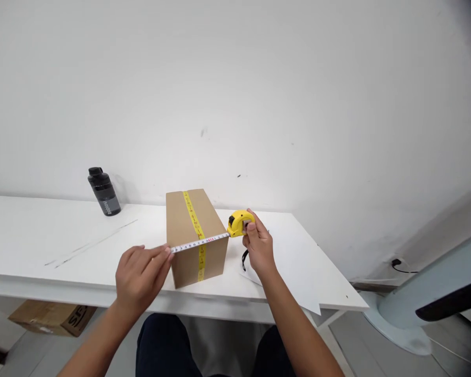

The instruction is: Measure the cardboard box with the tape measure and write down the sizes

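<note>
A brown cardboard box (214,262) with a strip of yellow printed tape stands on the white table near its front edge. Across the box's upper front edge runs the pulled-out blade of a yellow tape measure (235,222). My left hand (141,269) pinches the blade's free end at the box's left corner. At the right corner, my right hand (259,243) grips the yellow case, just beside the box. A black wrist strap (244,260) hangs from the case. The blade lies about level along the edge.
A black bottle (104,192) stands at the back left of the white table (82,230), by the wall. White paper (294,267) lies under my right forearm. Below the table at left is another cardboard box (51,317). A pale rounded appliance (427,283) stands right of the table.
</note>
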The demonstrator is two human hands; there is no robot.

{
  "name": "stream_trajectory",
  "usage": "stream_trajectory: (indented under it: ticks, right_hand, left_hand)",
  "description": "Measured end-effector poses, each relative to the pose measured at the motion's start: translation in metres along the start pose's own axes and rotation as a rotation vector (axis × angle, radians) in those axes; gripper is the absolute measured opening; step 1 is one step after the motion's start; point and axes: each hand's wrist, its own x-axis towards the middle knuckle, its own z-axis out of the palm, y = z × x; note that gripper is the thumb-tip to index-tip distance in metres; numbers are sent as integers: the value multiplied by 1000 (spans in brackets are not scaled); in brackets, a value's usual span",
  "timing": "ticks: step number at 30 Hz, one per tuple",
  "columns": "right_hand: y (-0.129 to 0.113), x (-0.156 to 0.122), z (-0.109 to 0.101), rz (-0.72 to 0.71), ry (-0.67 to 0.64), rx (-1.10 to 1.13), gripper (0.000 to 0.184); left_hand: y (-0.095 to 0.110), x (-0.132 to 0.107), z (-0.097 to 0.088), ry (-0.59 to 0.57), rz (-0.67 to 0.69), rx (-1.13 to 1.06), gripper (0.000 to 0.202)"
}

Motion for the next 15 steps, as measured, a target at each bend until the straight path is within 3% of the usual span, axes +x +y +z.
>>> stream_trajectory:
  ticks: [4,8,13,15]
  right_hand:
    - [-4,-60,-9,-33,61,-97,59]
    - [4,-116,-21,-118,203,-311,56]
    - [11,-125,-39,18,258,-359,57]
    - [13,-121,-46,72,252,-332,56]
  left_hand:
    - [49,2,-8,41,9,-100,26]
    - [94,-3,23,29,-28,-281,19]
    - [123,-24,73,-92,-24,-430,13]
    - [131,-34,87,-147,-65,-450,23]
